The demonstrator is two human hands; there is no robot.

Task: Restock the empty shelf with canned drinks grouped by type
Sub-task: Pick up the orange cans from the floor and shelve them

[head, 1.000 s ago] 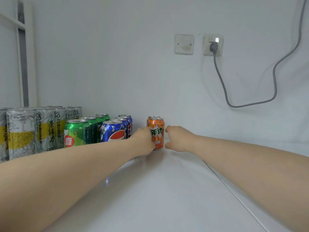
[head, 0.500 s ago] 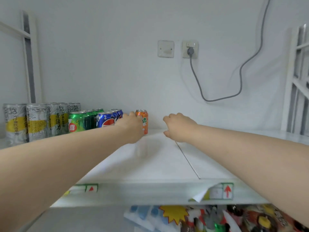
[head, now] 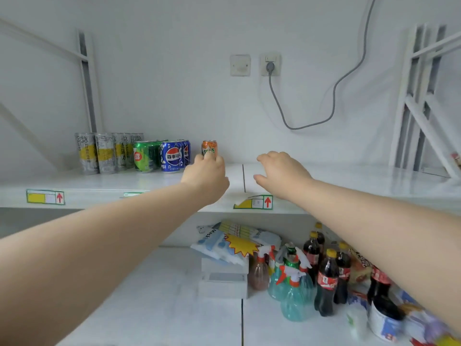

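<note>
The orange can (head: 209, 148) stands upright on the shelf (head: 349, 178), just right of the blue cans (head: 174, 156). It looks rigid, smooth and likely weighty if full, best gripped around its middle. The left hand (head: 205, 177), arm outstretched, has fingertips at its base; a real grip I cannot tell. The right hand (head: 280, 174) hovers released, holding nothing.

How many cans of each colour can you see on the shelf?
Silver-and-yellow cans: 4
Green cans: at least 2
Blue cans: at least 2
Orange cans: 1
Total: at least 9; the rows may hide more behind.
</note>
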